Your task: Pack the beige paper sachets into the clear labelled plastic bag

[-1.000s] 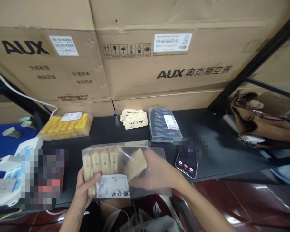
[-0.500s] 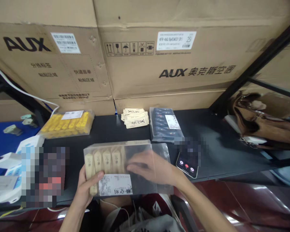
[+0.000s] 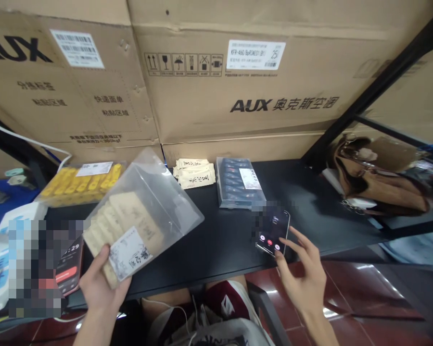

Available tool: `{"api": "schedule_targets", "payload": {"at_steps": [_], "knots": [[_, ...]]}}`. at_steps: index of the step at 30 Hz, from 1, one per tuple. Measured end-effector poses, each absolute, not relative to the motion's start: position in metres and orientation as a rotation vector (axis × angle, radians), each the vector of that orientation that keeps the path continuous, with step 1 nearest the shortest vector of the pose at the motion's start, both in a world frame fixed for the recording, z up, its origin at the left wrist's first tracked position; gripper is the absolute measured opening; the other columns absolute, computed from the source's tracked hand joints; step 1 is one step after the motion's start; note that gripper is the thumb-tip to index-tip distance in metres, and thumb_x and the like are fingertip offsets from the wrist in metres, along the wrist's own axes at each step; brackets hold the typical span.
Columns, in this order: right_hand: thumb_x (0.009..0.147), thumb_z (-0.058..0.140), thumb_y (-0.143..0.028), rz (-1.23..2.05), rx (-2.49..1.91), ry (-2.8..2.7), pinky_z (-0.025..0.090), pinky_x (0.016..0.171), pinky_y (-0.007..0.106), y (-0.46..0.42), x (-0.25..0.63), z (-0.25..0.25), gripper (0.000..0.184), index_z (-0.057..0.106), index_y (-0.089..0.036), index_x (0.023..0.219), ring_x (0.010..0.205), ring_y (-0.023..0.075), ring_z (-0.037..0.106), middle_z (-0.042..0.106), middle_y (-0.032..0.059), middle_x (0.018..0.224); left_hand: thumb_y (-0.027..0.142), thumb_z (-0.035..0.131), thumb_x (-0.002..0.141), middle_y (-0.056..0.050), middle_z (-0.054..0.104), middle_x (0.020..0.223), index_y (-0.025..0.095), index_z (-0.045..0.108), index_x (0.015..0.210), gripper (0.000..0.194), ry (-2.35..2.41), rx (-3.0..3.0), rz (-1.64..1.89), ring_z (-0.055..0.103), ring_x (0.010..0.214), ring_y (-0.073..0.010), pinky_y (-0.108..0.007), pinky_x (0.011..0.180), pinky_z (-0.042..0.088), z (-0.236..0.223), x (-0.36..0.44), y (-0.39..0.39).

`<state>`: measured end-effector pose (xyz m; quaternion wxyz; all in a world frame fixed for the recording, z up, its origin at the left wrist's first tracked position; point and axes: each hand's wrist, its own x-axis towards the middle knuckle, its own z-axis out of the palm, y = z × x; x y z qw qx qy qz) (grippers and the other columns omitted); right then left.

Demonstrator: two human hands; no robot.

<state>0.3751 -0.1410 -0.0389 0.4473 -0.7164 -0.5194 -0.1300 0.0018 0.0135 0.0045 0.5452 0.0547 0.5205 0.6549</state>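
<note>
Left hand grips a clear plastic bag of tan sachets, held tilted above the black desk, white label facing up. Right hand is open, fingers spread wide, fingertips at the lower edge of a phone lying on the desk; contact unclear. Further back on the desk: yellow pack, loose sachets, dark pack, against AUX cartons. Second phone lies just left of the bag; handbag sits far right.
</note>
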Motion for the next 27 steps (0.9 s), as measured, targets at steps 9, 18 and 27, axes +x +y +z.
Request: {"api": "schedule_targets", "payload": {"at_steps": [9,18,27], "knots": [[0.102,0.07,-0.044,-0.204,-1.844,-1.335,0.053,0.115,0.063,-0.151,0.365,-0.055,0.023,0.078,-0.026,0.114,0.145,0.0404,0.06,0.062,0.0138,0.158,0.015,0.081,0.071,-0.004,0.084,0.107,0.023,0.084,0.11,0.04,1.228,0.245,1.517,0.071,0.133,-0.0358,-0.052,0.117,0.06,-0.003,-0.001,0.004],[0.101,0.072,-0.043,-0.205,-1.884,-1.315,0.05,0.119,0.066,-0.147,0.356,-0.056,0.028,0.075,-0.024,0.121,0.151,0.0426,0.054,0.055,0.0154,0.164,0.012,0.079,0.069,-0.004,0.084,0.102,0.022,0.084,0.103,0.036,1.228,0.19,1.523,0.07,0.135,-0.0344,-0.049,0.118,0.059,0.001,0.0,0.004],[0.091,0.082,-0.063,-0.317,-1.975,-1.15,0.044,0.121,0.073,-0.127,0.342,-0.058,0.067,0.065,-0.021,0.14,0.156,0.051,0.045,0.04,0.0251,0.172,0.017,0.08,0.071,-0.004,0.085,0.107,0.025,0.084,0.113,0.042,1.236,0.24,1.509,0.072,0.132,-0.0358,-0.051,0.114,0.062,-0.002,-0.002,0.005]]}}
